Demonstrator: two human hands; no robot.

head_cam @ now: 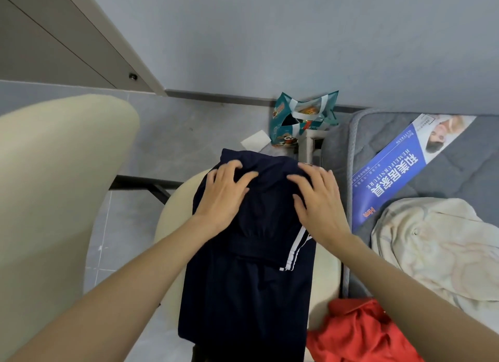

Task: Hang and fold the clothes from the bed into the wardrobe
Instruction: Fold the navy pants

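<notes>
Dark navy trousers (251, 280) with white side stripes lie folded over a cream chair seat (172, 224). My left hand (224, 194) rests on the upper left of the folded part, its fingertips curled into the cloth. My right hand (318, 199) lies on the upper right, fingers spread over the fabric. A red garment (359, 334) is bunched at the bed's near edge. A cream garment (432, 251) lies crumpled on the grey mattress (459, 167).
The cream chair back (54, 199) rises at the left. A teal shopping bag (302, 118) and white paper (256, 140) sit on the grey floor by the wall. A blue label (399, 167) covers the mattress. A beige panel (67, 37) fills the upper left.
</notes>
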